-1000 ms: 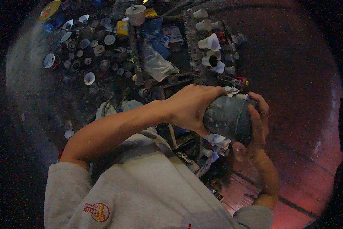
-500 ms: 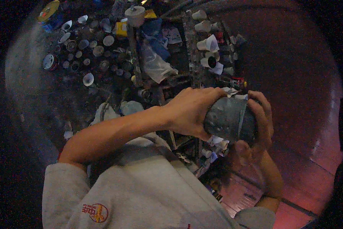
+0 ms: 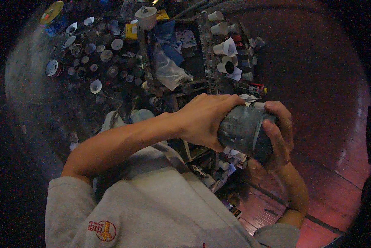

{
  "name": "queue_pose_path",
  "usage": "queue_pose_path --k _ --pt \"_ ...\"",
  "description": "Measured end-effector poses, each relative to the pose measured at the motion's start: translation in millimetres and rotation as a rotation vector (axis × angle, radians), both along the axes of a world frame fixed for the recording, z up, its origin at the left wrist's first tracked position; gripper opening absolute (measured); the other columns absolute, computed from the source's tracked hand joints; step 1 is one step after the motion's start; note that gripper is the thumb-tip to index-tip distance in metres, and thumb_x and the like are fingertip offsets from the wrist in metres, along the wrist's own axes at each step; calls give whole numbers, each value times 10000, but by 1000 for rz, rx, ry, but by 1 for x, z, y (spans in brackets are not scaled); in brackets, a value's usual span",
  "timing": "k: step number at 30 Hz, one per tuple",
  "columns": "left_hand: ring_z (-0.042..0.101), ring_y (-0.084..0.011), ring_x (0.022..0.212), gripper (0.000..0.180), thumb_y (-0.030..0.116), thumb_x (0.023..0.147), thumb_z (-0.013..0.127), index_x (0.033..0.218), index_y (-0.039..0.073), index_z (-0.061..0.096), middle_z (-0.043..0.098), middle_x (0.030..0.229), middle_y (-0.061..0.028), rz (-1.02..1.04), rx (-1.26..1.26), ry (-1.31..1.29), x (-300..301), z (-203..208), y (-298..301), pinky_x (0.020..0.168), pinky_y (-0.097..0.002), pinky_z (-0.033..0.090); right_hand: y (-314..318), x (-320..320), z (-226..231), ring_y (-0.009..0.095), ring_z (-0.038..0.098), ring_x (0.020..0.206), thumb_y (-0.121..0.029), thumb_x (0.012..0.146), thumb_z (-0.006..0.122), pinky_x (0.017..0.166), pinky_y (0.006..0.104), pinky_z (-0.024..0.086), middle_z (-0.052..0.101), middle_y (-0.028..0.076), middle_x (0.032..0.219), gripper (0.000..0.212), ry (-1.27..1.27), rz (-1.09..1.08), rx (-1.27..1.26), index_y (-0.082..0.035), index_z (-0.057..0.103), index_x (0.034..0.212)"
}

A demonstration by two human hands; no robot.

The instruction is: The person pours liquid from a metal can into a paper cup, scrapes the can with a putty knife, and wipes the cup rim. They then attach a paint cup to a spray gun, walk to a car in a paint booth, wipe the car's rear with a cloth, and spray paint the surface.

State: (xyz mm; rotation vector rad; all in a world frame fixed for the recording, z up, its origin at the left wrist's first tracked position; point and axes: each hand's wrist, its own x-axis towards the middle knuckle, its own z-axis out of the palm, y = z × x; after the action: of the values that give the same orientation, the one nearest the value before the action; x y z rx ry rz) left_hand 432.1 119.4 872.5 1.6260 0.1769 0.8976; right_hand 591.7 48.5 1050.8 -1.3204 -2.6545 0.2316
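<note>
Okay, largest first: a reddish floor (image 3: 324, 136) filled the right side, lit brighter at lower right, dim toward the top. Next, the person's grey shirt (image 3: 160, 202), with a red-and-yellow emblem on the left sleeve, covered the lower middle. A dark open rack (image 3: 208, 49) stood above the hands, cluttered along its edges. The left hand (image 3: 208, 120) had its forearm across the front of the shirt and was gripping the left end of a dark cylindrical container (image 3: 241, 130), fingers over the top, thumb side underneath. That container was at right of centre, between the two hands, tilted, with a raised band toward its right end; its contents didn't show. The right hand (image 3: 279, 136) was clasped on the opposite end, fingers bent around it; its thumb was blurry. So both grips were closed on the same container.

Smaller stuff: a clear plastic bag (image 3: 171, 74) lay inside the rack. A yellow-topped blue drum (image 3: 53, 20) was at far upper left, a lidded white pot (image 3: 146, 18) on the rack's left edge, and a yellow box (image 3: 131, 32) just beside the pot. Pale cups (image 3: 219, 28) lined the rack's right side. A red bottle (image 3: 256, 89) lay above the container, near it.
</note>
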Motion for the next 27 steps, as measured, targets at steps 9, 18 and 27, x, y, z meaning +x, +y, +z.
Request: queue_pose_path --k 9,18,27 --pt "657 -400 1107 1003 289 466 950 1346 77 518 670 1196 -167 85 -40 18 -2 13 12 924 -460 548 14 -3 4 471 509 1256 -590 866 647 1058 590 401 475 326 1407 775 18 -221 -13 -22 554 1385" --pt "658 -398 1100 993 280 473 942 1345 71 518 671 1189 -166 80 -2 -2 11 24 26 917 -463 550 18 6 15 452 522 1221 -589 803 696 1045 570 410 485 309 1395 829 29 -272 3 -18 560 1388" --pt "642 -413 1109 989 299 508 926 1354 42 482 651 1200 -190 17 34 9 10 11 27 941 -474 526 22 14 6 448 538 1221 -546 769 733 1050 553 417 508 289 1393 780 21 -147 -6 -63 601 1367"
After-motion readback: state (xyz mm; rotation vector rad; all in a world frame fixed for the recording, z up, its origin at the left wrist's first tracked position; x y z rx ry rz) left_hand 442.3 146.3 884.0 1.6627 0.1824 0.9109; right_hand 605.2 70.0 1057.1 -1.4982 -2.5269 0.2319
